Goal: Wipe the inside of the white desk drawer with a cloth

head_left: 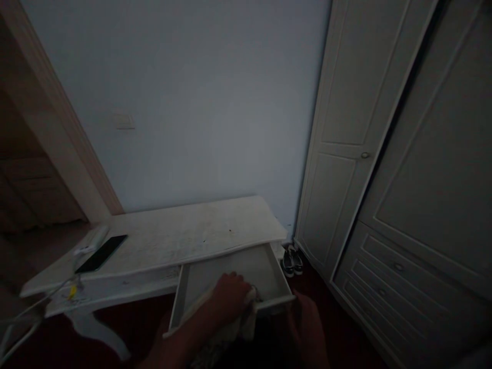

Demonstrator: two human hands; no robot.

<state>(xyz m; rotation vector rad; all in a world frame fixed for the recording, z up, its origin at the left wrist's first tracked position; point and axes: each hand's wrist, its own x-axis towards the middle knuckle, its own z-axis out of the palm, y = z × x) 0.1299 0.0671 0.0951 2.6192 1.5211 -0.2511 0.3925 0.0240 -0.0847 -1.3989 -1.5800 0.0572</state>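
A shallow drawer (226,266) is pulled out from the white table (192,225). My left hand (230,293) reaches over its front, fingers curled on a pale cloth (248,319) that drapes over the drawer's front edge. Part of the cloth lies hidden under that hand and forearm. At the drawer's front right corner is my right hand (305,320), closed on the edge, with most of its fingers out of sight in the dark below.
A dark phone (102,253) and a white cable (26,310) are at the table's left end. Dark shoes (292,261) stand on the red floor beside the table. A grey wardrobe (346,118) rises at the right, and a wall (215,102) stands behind.
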